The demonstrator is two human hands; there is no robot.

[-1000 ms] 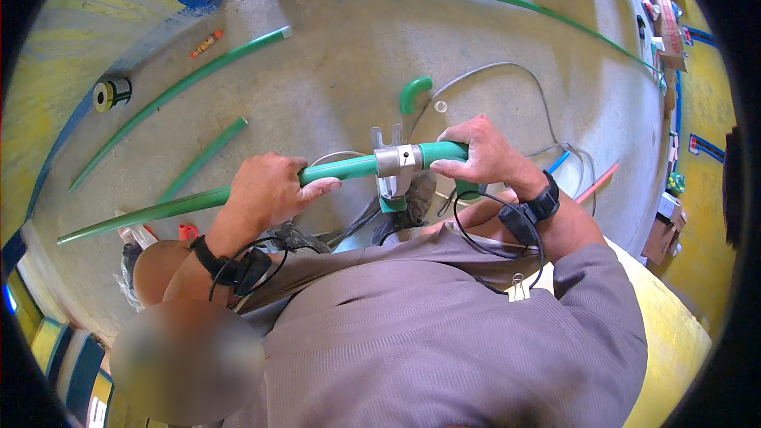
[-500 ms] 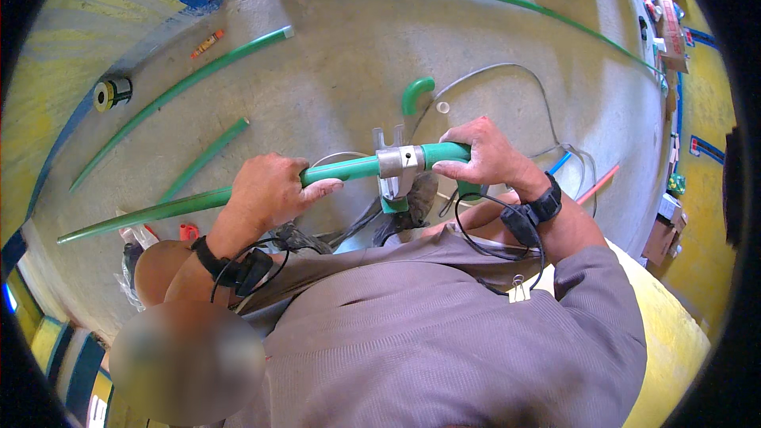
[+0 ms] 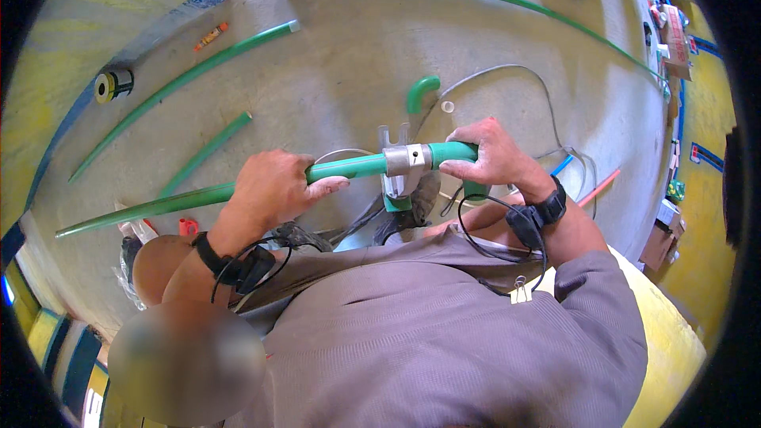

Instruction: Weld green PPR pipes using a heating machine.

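My left hand [image 3: 273,186] is closed around a long green plastic pipe [image 3: 349,169], which slopes down to the far left. In my right hand [image 3: 501,160], fingers and thumb grip a green elbow fitting [image 3: 452,154]. Between the pipe end and the fitting sits the metal heating sleeve of a pipe welding tool [image 3: 409,160], close against both. Whether pipe and fitting reach inside the sleeve, I cannot tell. The tool's slotted metal bracket [image 3: 394,137] stands behind it, and its lower part is near my legs.
A loose green elbow [image 3: 422,93], a small clear ring [image 3: 448,107] and a grey cable [image 3: 515,67] lie on the floor ahead. Green pipes [image 3: 190,71] lie left and far. A tape roll [image 3: 113,85] is beside the left wall, cardboard boxes [image 3: 659,242] at right.
The view has shifted slightly, moving most things a little to the right. Both hands keep the same grip on the pipe and the elbow fitting, on either side of the heating sleeve.
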